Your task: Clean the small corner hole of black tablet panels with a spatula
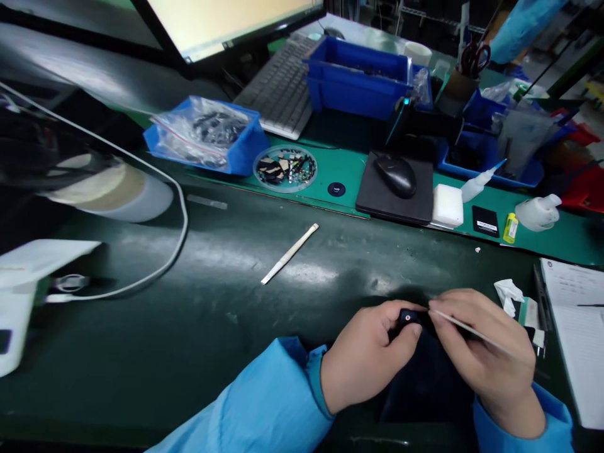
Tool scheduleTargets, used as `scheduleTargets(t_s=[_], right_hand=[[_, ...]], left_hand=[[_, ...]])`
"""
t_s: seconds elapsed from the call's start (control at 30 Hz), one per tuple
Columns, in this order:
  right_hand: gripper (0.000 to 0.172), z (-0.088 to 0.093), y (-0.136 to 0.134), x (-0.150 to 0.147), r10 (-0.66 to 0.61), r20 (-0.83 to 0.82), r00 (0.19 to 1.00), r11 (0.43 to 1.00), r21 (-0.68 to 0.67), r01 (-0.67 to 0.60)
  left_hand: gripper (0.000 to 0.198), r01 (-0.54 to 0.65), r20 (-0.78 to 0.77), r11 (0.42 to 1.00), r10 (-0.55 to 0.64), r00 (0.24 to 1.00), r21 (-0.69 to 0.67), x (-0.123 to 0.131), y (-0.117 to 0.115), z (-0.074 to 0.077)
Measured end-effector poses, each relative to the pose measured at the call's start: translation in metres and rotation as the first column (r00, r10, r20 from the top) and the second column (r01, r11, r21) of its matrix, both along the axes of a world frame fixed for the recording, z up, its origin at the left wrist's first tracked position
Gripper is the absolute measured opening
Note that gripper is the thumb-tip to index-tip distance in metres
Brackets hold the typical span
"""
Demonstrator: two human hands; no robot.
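Well out to the left of my left grip, a white stand (19, 314) sits on the dark bench (141, 352), and a white cable (183, 217) loops from it. Closer in but farther off than that grip, I have a blue bin (249, 150) of bagged parts, then a round dish (285, 190) of small pieces. A flat pale stick (289, 254) lies loose on the bench, ahead and to the left of the left grip. My left grip (365, 352) is drawn narrow, pinching a small dark piece (408, 318) with a pale, red-centred dot; the piece sits at the thumb and fingertips, between my two grips. Beyond them I see a black mouse (396, 176) and, farther right, a white block (447, 205). My right grip (491, 352) is closed around a thin pale tool (465, 326), its front end near the left fingertips; I cannot tell whether it touches the piece. A crumpled tissue (508, 296) lies just past the right grip, and an open notebook (573, 352) lies to its right.
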State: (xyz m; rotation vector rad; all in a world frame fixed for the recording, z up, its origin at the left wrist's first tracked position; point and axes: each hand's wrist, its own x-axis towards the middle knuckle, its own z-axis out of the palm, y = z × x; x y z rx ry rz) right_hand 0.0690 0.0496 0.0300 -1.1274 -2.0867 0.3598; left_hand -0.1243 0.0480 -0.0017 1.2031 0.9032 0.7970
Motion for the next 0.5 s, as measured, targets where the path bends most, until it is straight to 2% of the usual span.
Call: scheduleTargets(t_s=[0.07,0.13,0.5], right_hand=[[0.032,0.0008,-0.0019,-0.0002,0.111,-0.024,0.994,0.994,0.009,-0.111],[0.033,0.0008,-0.0030,-0.0003,0.163,-0.017,0.987,0.987,0.020,-0.162],[0.039,0.0063,-0.0072,-0.0014,0.221,0.057,0.974,0.973,0.056,-0.224]], left_hand=[[0.029,-0.009,0.002,1.000,0.009,1.000,0.008,0.0010,-0.0012,0.0014],[0.029,-0.021,-0.001,1.000,0.021,1.000,0.017,0.0017,-0.0022,0.0024],[0.036,-0.008,-0.068,0.992,0.017,0.998,0.122,-0.0006,-0.0056,0.0082]])
